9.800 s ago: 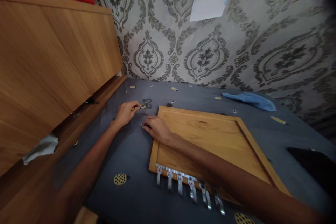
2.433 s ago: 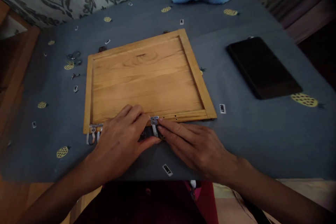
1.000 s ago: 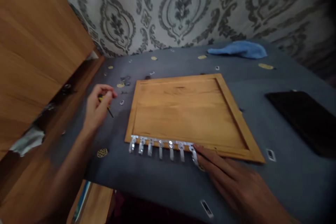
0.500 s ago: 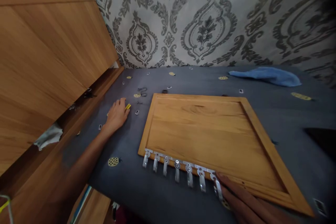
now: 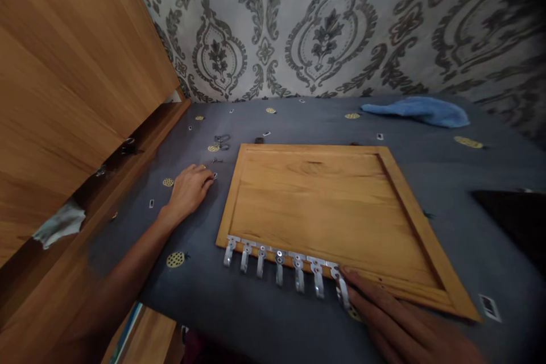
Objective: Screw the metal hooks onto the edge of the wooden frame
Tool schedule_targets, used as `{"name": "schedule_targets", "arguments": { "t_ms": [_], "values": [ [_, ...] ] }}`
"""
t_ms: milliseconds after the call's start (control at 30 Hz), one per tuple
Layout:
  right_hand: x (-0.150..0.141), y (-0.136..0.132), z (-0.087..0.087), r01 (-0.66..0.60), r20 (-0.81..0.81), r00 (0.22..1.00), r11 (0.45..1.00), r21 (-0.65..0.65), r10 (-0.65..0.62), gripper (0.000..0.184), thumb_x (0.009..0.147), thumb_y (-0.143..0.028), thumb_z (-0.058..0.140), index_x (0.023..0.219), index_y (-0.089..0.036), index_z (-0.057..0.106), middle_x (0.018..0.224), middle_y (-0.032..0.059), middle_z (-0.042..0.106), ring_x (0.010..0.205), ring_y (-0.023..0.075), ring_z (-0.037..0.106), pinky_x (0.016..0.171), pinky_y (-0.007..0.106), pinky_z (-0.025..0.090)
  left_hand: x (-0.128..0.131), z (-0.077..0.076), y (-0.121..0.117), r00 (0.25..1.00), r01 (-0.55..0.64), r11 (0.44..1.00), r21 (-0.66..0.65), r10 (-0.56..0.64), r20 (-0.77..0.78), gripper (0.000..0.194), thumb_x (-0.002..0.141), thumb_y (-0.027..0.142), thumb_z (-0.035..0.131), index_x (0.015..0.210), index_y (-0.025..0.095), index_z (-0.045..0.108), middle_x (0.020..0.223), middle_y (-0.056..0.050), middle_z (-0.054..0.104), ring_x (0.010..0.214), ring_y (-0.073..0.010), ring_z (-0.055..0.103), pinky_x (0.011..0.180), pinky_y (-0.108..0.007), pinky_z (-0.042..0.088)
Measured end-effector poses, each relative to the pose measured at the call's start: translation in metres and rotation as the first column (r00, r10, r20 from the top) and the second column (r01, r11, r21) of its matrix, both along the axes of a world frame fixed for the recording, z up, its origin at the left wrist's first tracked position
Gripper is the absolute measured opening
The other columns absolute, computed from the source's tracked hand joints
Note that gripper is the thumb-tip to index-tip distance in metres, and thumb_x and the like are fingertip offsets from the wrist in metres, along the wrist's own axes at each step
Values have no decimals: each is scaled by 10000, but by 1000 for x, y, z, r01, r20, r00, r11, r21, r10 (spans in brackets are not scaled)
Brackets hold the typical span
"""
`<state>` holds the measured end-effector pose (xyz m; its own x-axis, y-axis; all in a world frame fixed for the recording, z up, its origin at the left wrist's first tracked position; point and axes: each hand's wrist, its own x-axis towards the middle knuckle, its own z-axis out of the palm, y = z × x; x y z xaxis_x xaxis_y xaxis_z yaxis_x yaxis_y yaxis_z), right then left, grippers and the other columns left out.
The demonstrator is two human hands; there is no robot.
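Note:
A wooden panel [image 5: 324,205] with a raised frame lies flat on a grey-blue cloth [image 5: 298,119] printed with yellow pineapples. A row of several metal hooks [image 5: 277,259] is fixed along its near edge. My right hand [image 5: 401,324] reaches in from the lower right. Its outstretched fingers press on the rightmost hook [image 5: 343,293]. My left hand [image 5: 190,187] lies palm down on the cloth, left of the panel's far corner. It is close to some small screws [image 5: 214,175]. What is under its fingers is hidden.
A wooden cabinet [image 5: 63,68] rises on the left, with a white rag [image 5: 60,224] on its ledge. Metal rings [image 5: 220,140] lie past my left hand. A blue cloth [image 5: 420,111] lies at the back right and a black slab [image 5: 512,222] at the right. Patterned wallpaper stands behind.
My left hand, which held a yellow-handled tool up a second ago, has come down flat on the cloth. The yellow handle no longer shows. My right hand has stayed on the last hook.

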<state>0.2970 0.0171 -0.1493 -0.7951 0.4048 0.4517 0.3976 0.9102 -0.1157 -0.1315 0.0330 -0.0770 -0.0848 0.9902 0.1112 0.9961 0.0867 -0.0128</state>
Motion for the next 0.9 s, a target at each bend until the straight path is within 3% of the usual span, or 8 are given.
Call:
{"name": "schedule_targets", "arguments": {
  "t_ms": [200,300,400,467,500,567,700,900],
  "values": [
    [-13,-8,32,47,30,999,993,-105,-44,454,949,-68,381,1335,-208,576,1334,83,626,941,180,708,741,330,617,8,13,-3,995,40,998,38,-43,86,185,937,244,482,843,160,617,879,-75,633,951,-250,600,883,-427,479],
    [-16,-9,38,72,75,995,990,-125,-63,379,960,-89,399,1252,-173,626,1325,90,633,959,174,692,759,325,599,26,33,-2,974,99,993,70,-111,199,198,935,296,445,904,171,595,905,-72,620,911,-253,588,806,-384,461],
    [-17,-10,39,77,50,996,989,-125,-71,359,966,-94,395,1226,-150,635,1333,94,627,949,176,682,771,329,585,64,54,-3,913,224,974,46,-226,341,230,954,374,443,987,199,588,944,-36,646,857,-197,612,709,-306,464],
    [-18,-10,39,69,43,997,990,-122,-64,359,961,-86,402,1239,-134,624,1349,102,614,928,175,678,767,329,576,98,63,-3,777,430,902,29,-386,498,215,964,364,448,977,209,596,985,-29,658,940,-187,620,766,-291,479],
    [-18,-10,38,62,36,998,991,-120,-58,360,956,-80,408,1245,-124,618,1356,107,607,924,177,675,765,330,572,116,65,-3,693,539,842,19,-456,559,186,973,327,447,988,212,592,1007,-27,657,963,-176,615,800,-287,475],
    [-18,-10,38,51,24,999,992,-113,-49,363,942,-69,425,1250,-113,611,1366,113,599,896,179,673,751,331,566,147,66,0,602,689,720,-78,-510,614,174,993,297,432,992,205,579,998,-19,645,925,-148,602,789,-267,459],
    [-20,-9,38,56,14,998,994,-98,-55,362,930,-70,446,1247,-121,611,1367,110,599,784,170,662,675,328,555,180,60,9,587,771,575,-272,-478,654,210,1008,268,401,891,171,546,892,-7,581,825,-128,546,738,-265,412],
    [-21,-8,39,70,21,997,995,-70,-69,354,939,-77,423,1230,-121,622,1335,109,624,746,161,654,645,319,547,186,53,16,654,737,571,-361,-466,597,180,996,246,426,877,163,534,885,-5,549,827,-137,527,741,-282,388]
  ]
}}
